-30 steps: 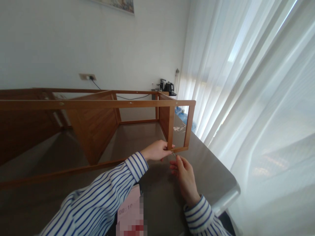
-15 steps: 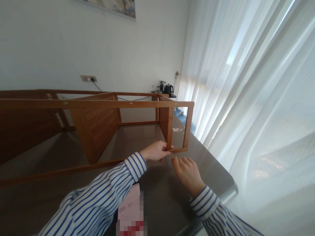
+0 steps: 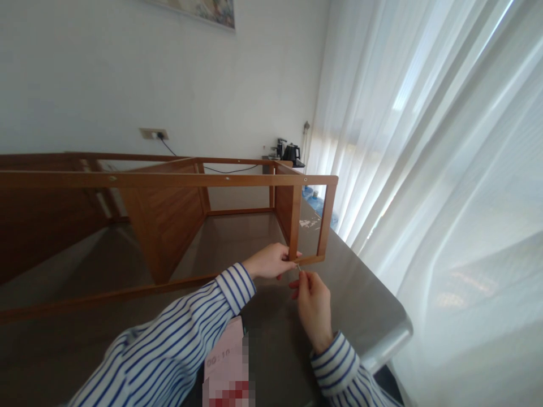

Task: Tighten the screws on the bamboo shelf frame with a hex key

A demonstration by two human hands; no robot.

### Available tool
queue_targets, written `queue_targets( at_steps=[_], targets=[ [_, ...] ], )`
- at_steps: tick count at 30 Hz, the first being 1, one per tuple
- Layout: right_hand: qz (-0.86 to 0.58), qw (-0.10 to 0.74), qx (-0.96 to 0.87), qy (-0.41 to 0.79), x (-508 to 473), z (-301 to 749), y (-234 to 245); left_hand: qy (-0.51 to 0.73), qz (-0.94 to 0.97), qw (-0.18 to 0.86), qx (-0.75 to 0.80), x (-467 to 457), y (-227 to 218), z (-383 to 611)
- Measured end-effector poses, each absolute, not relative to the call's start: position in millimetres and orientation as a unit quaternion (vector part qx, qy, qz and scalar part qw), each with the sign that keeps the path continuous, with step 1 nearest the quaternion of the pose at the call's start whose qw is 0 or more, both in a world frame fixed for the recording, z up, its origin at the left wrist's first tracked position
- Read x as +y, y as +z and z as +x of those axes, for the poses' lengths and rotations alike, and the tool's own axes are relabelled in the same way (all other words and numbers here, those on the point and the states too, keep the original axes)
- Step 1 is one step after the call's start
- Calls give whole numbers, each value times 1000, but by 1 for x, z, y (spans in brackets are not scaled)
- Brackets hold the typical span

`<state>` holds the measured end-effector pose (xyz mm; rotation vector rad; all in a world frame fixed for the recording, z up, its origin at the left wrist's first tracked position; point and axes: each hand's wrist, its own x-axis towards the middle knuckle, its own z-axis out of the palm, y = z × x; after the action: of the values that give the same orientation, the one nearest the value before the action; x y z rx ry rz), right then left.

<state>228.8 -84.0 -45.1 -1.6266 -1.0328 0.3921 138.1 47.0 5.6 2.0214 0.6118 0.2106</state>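
Observation:
A brown wooden shelf frame (image 3: 263, 180) lies on its side across the dark table. My left hand (image 3: 271, 261) grips its lower rail at the near right corner, thumb and fingers around the wood beside an upright. Just right of it, my right hand (image 3: 313, 302) pinches a small thin metal tool (image 3: 299, 268) that looks like a hex key. The tool's tip meets the underside of the lower rail, close to my left fingertips. Whether a screw sits there is hidden. Screw heads show along the top rail.
The table (image 3: 365, 294) has a rounded right corner. A phone with a pink timer screen (image 3: 224, 353) lies under my left forearm. Behind stand a black kettle (image 3: 292, 152) and blue water containers (image 3: 313, 199). White curtains (image 3: 424, 169) hang at the right.
My right hand has turned at the wrist, its back now facing more to the right and its forearm shifted left. My left hand keeps its hold on the frame.

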Motion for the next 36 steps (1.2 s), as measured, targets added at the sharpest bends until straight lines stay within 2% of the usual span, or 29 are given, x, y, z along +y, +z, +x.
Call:
queue_targets(
  at_steps=[5, 12, 24, 36],
  targets=[
    [-636, 648, -314, 277, -76, 216, -44, 94, 832, 481, 259, 48, 5, 138],
    [-581, 700, -232, 345, -76, 214, -40, 94, 826, 491, 261, 48, 3, 138],
    [-564, 689, -216, 401, -82, 217, -36, 96, 825, 492, 261, 49, 2, 139],
    [-596, 667, -234, 380, -106, 234, -51, 96, 828, 482, 270, 58, -13, 143]
  ],
)
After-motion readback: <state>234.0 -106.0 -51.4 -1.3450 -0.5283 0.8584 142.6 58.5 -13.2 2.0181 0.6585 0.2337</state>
